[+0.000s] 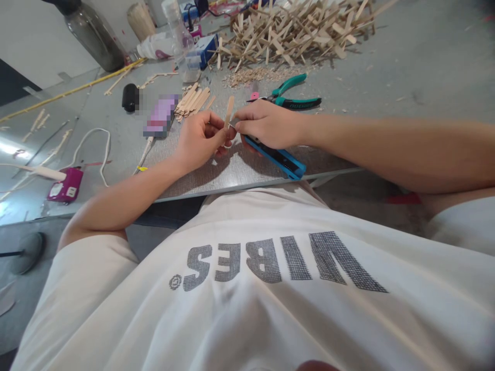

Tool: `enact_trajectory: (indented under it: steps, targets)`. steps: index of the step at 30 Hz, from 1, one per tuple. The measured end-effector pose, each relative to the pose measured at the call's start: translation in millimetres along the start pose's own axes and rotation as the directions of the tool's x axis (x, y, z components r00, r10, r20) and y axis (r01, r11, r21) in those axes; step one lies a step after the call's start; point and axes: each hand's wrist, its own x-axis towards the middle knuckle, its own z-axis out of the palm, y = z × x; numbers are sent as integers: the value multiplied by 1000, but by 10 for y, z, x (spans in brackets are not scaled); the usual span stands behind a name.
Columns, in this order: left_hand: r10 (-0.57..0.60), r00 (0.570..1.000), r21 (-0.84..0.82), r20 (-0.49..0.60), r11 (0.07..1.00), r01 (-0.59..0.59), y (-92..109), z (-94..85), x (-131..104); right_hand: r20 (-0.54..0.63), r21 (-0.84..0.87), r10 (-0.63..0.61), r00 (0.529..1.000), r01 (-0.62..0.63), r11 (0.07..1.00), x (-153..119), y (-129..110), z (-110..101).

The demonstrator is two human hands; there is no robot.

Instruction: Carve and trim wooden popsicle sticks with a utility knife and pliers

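Closest, a white shirt point(240, 319) with dark lettering, upside down in view. Just beyond, the front edge of the grey desk point(410, 67). Over that edge, a blue and black cutter point(280, 158), slanted, front end toward the left hand point(201, 136). Around it, the right hand point(266, 123), grip closed on the body. In the left hand, a flat wooden stick point(229, 111), pinched between thumb and fingers, grip nearly shut, tip pointing up and away. Blade close to the stick; contact too small to tell.

Off to the left, a magenta adapter point(66, 184) with white cables. Beyond the hands, green-handled pliers point(288, 98) at right, a fanned heap of sticks point(191, 100) at left, beside a blurred purple device point(162, 116). Farther, wood shavings point(247, 77), then a big tangled pile of sticks point(294, 31). Left of that pile, a blue box point(204, 50), clear bottles point(178, 31) and a dark bottle point(95, 38).
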Motion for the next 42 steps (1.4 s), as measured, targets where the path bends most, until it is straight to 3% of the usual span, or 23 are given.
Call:
enact_trajectory:
  steps: [8,14,25,33,42]
  targets:
    - [-18,1000,10,17,1000,18,53,-5,-34,-38,-37,51,998,-52,998,-18,-101,47]
    - [-31,999,-25,28,999,32,27,-7,-22,6,14,-5,1000,5,1000,-25,-41,14]
    - [18,999,-5,31,1000,-18,2,-7,-38,16,-3,40,999,-40,999,-60,-74,26]
    - [-3,996,16,85,1000,1,-4,-17,-64,28,41,6,1000,-7,999,19,67,69]
    - [-18,993,4,116,1000,17,-50,-46,-54,67,32,27,997,-29,999,11,23,87]
